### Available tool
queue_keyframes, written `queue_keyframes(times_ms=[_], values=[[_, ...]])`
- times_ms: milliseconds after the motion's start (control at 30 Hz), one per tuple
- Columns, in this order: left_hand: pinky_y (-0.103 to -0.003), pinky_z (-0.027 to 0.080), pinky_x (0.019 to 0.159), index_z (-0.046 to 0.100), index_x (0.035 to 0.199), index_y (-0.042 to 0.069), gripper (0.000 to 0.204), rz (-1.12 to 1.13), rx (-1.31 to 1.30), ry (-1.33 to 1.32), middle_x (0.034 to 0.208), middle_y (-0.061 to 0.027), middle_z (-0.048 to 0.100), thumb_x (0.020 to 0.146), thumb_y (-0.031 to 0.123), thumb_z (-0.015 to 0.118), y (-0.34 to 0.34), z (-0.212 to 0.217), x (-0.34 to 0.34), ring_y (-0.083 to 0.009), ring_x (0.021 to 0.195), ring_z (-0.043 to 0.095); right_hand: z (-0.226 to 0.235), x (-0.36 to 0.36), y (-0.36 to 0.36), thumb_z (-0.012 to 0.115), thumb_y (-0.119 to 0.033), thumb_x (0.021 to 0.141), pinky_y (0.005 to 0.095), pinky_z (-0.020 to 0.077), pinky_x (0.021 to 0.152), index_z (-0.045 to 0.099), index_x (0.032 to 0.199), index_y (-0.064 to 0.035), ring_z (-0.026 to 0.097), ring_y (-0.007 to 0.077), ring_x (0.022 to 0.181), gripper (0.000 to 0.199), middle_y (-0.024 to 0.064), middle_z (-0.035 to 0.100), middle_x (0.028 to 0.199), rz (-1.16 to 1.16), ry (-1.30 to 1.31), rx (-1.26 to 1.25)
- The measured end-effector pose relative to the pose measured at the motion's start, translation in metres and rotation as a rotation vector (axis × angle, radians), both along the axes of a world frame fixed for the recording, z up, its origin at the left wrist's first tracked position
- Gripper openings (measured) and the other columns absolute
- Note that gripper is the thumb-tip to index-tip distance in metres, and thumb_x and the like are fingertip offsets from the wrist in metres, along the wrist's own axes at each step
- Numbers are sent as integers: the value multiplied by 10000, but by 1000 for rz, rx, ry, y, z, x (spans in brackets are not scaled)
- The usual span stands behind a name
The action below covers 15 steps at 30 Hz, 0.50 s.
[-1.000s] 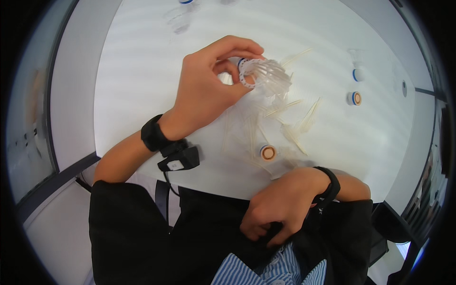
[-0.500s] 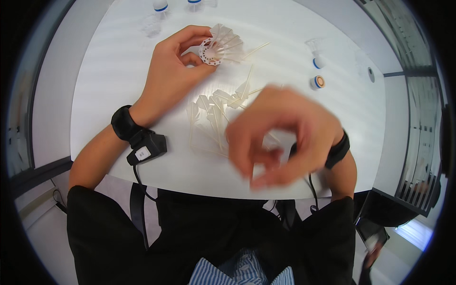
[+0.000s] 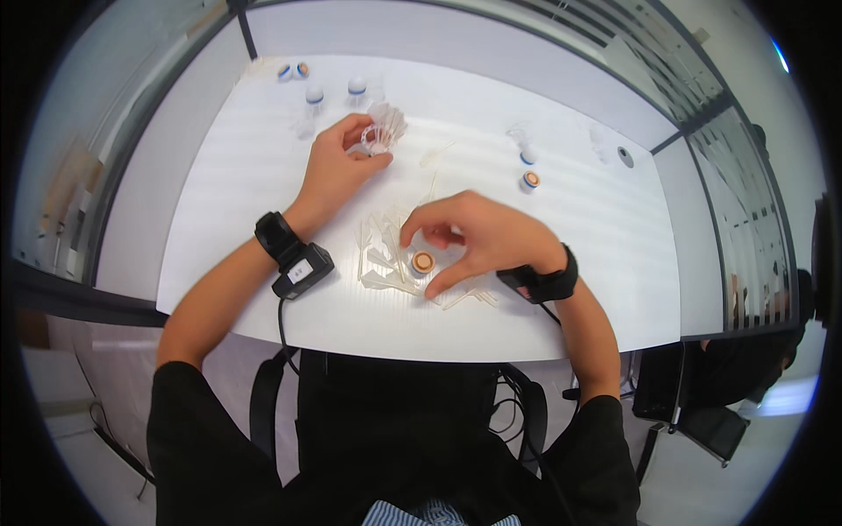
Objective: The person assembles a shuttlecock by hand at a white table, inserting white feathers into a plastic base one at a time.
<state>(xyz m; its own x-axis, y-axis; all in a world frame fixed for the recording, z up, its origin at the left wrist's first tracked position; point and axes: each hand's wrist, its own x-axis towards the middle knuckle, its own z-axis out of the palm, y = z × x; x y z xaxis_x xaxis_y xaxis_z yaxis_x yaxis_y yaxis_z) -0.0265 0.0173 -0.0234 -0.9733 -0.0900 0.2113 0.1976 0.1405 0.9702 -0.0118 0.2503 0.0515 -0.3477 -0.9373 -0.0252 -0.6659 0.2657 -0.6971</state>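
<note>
My left hand (image 3: 338,162) pinches a partly built shuttlecock skirt (image 3: 386,127) at the far left of the table. White feathers fan out from it, and a white ring with small holes sits at its near side. My right hand (image 3: 482,237) is low over the middle of the table, thumb and fingers apart. Between them a shuttlecock head (image 3: 423,262) rests on the table, its round tan face up; whether the fingertips touch it I cannot tell. Loose white feathers (image 3: 379,257) lie scattered beside and under it.
More white, blue-banded shuttlecock heads stand at the far left (image 3: 303,69) and right (image 3: 530,181). Nearer stand capped clear pieces (image 3: 314,95). A round grey cable hole (image 3: 625,157) is at the right. Low partitions (image 3: 438,35) border the table; a black cable (image 3: 282,329) trails off my left wrist.
My right hand, blurred before, is now steady over the feathers. A shuttlecock head now shows on the table between its fingers. The view has tilted upward; my left hand still holds the feathered skirt.
</note>
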Motion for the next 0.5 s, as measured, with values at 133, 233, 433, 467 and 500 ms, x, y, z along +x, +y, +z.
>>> queue_keyframes(times_ms=[133,233,433,467,500], values=[[-243,508,690,561,1231,-52,457,-2,33,33,1134,-101,661,822,18,755,1,-2,2,-80,761,621,-13,5,-4,826,-260,733,360,486,638,703,862,-97,630,229,710,242,26,648,739,28,98,50],[-255,515,689,564,1232,-55,454,-5,26,77,1123,-100,663,825,10,753,1,-6,-1,-104,815,630,-11,-6,5,819,-260,786,307,452,598,691,862,-66,554,172,616,245,29,622,723,11,86,-60],[-244,511,646,587,1172,-41,407,-71,42,133,1046,-76,689,818,45,768,-12,-5,-3,-103,766,623,-1,8,2,840,-382,754,331,494,622,719,857,-92,634,193,665,331,31,697,760,27,113,13],[-244,511,646,587,1172,-41,407,-74,34,152,1046,-76,689,818,45,768,-14,-6,-5,-103,766,623,-1,13,-1,828,-361,758,338,502,629,720,854,-94,649,207,675,303,34,704,770,66,179,37],[-248,513,648,591,1162,-40,397,-94,50,123,1036,-76,692,818,46,768,-13,-4,-4,-107,782,625,-2,19,-3,822,-350,758,340,504,631,721,850,-93,654,212,678,292,37,706,775,52,216,89]])
